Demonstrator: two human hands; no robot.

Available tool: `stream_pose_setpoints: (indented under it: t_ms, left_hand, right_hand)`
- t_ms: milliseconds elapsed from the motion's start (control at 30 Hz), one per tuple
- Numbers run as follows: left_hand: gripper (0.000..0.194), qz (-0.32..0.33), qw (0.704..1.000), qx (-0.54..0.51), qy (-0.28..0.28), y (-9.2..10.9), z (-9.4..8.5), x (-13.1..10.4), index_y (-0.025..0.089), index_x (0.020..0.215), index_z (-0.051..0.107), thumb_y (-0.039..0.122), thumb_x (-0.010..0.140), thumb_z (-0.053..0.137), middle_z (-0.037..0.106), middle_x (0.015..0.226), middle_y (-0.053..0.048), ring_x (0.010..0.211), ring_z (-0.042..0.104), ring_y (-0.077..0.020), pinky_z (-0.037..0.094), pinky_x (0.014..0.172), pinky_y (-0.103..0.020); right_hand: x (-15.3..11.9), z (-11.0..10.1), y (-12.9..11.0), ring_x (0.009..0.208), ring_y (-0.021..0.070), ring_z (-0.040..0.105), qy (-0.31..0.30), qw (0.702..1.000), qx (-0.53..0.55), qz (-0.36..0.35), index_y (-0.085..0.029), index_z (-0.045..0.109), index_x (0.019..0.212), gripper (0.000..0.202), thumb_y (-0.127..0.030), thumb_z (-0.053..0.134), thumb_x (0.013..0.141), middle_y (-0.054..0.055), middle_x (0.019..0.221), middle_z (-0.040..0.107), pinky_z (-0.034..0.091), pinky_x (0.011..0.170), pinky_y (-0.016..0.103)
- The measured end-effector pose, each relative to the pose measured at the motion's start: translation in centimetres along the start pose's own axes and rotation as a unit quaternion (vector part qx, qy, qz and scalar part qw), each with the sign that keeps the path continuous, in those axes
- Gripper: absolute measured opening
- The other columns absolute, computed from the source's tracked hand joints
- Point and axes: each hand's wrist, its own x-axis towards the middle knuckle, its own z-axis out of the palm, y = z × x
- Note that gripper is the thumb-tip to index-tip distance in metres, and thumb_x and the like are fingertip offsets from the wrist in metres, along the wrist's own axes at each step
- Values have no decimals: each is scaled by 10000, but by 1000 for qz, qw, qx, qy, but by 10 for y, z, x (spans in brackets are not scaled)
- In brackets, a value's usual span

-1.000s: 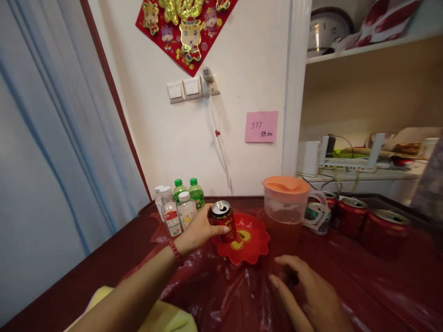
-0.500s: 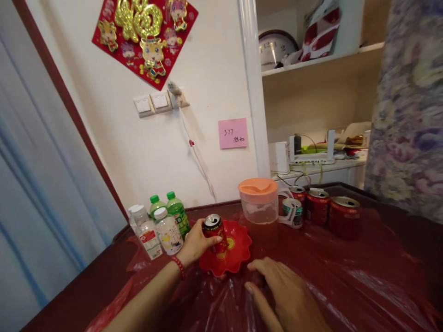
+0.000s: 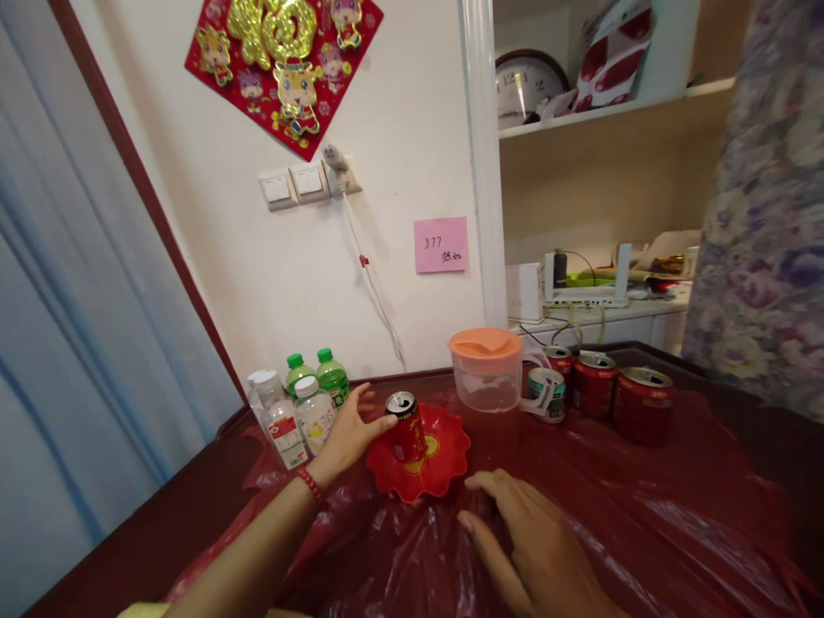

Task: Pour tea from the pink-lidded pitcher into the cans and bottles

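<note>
A red drink can (image 3: 408,436) with a dark top band stands upright on a red scalloped plate (image 3: 447,468). My left hand (image 3: 353,431) is just left of the can, fingers apart, with the thumb close to the can's upper side; whether the thumb still touches it I cannot tell. A red bead bracelet (image 3: 312,489) is on my left wrist. In front of the plate, to its right, my right hand (image 3: 524,536) hovers or rests over the red plastic sheet (image 3: 412,558), its fingers apart and holding nothing.
Several bottles stand at left: a green-capped bottle (image 3: 333,378) and a white-capped bottle (image 3: 313,416) among them. Behind the plate to the right is a pitcher (image 3: 487,382) with an orange lid. Red cans (image 3: 593,386) and a smaller teal-banded can (image 3: 546,396) stand right of it.
My left hand has opened and let go of the can, drawing back to the left. The can stays on the plate. My right hand has barely moved, and the view has shifted slightly.
</note>
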Motion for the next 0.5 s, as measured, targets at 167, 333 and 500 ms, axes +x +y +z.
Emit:
stream_pose_setpoints:
  t_ms: [167, 333, 500]
  left_hand:
    - [764, -5, 990, -114, 77, 30, -15, -1, 162, 1273, 554, 564, 686, 832, 621, 1341, -181, 1232, 616, -315, 488, 1062, -452]
    - [627, 29, 962, -230, 142, 67, -24, 9, 188, 1159, 638, 546, 687, 844, 670, 1203, -90, 1187, 626, -267, 467, 1018, -381]
    - [475, 72, 918, -347, 177, 110, -40, 15, 220, 1028, 685, 425, 651, 888, 696, 1093, -19, 1002, 649, -192, 451, 829, -289]
  right_hand:
    - [9, -4, 1, 679, 120, 660, 11, 991, 97, 95, -262, 571, 1132, 125, -248, 534, 1014, -35, 819, 667, 522, 629, 188]
    - [47, -34, 4, 711, 148, 666, 83, 954, 157, 243, -217, 649, 1060, 246, -445, 579, 1003, 20, 852, 689, 544, 624, 215]
    - [98, -73, 16, 617, 142, 609, 155, 914, 214, 308, -197, 654, 1020, 406, -577, 715, 889, 14, 782, 662, 526, 565, 244]
